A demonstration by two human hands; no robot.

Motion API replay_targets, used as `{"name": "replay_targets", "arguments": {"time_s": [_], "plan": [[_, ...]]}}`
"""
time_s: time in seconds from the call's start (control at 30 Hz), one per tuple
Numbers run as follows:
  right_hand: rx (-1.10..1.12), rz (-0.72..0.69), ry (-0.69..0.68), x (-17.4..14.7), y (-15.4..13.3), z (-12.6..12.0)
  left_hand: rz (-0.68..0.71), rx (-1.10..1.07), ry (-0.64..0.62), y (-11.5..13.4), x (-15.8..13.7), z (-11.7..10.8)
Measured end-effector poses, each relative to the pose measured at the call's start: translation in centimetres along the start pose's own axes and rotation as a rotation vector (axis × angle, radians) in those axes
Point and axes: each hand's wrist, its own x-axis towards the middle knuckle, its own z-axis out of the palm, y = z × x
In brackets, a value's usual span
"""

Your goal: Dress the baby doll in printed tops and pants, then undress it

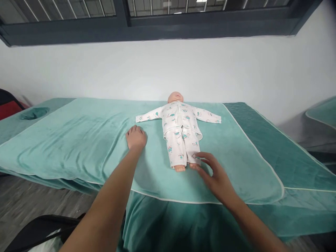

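A baby doll (175, 97) lies on its back on a light green velvety sheet (236, 164), head toward the wall. It wears a white patterned pajama top (179, 115) with the sleeves spread wide, and matching pajama pants (175, 147). Both feet show below the cuffs. My right hand (214, 173) is at the pant cuff and foot on the right, thumb and fingers apart; whether it touches them I cannot tell. To the left of the doll, below one sleeve, my left hand (136, 137) rests palm down on the sheet, holding nothing, its fingers loosely bent.
The bed has a darker green cover (275, 147) under the sheet and a face hole (35, 113) at the left. Behind it stands a white wall (118, 70) below a dark window frame (196, 28). A black bag (44, 229) is at the lower left.
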Motion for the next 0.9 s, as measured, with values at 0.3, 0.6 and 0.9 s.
{"name": "replay_targets", "arguments": {"time_s": [0.3, 0.6, 0.9], "plan": [[-0.101, 0.074, 0.014, 0.6, 2.0, 0.4, 0.01, 0.006, -0.001, 0.1, -0.2, -0.4], [0.019, -0.033, 0.021, 0.6, -0.7, -1.4, 0.003, -0.007, 0.0, 0.0, 0.0, -0.3], [0.061, 0.057, -0.068, 4.7, 3.2, -2.7, 0.049, -0.132, -0.027, 0.4, -0.5, -0.6]]}}
